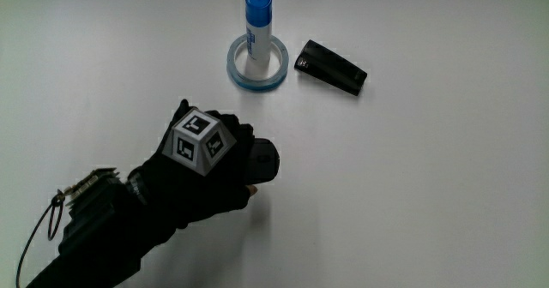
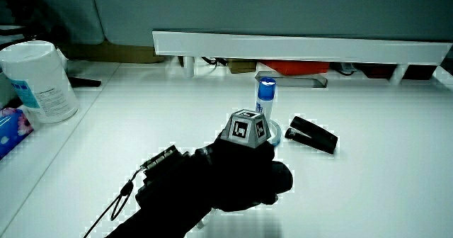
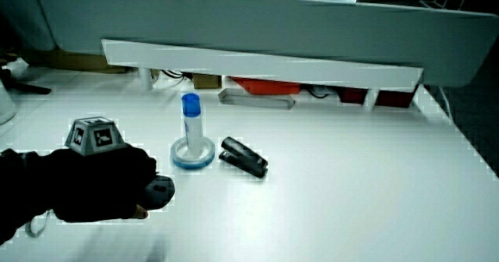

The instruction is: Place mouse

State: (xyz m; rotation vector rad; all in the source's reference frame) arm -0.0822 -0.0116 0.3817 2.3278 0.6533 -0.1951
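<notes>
So from above, the white bench [image 1: 446, 194] is looking plain, and the hand [image 1: 206, 164] is curling its fingers [image 1: 243, 138] around a dark, rounded mouse [image 1: 265, 161] resting on it, nearer the person than the blue-capped tube [image 1: 256, 27]. In both side views a low white partition [image 2: 297, 48] [image 3: 257, 63] is closing off the bench, and the mouse [image 3: 161, 190] is peeking out from under the glove.

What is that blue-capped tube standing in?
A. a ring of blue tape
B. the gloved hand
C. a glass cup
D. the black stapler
A: in the main view the blue-capped tube stands upright inside the ring of blue tape, beside the black stapler, while the hand closes on the mouse nearer the person.
</notes>
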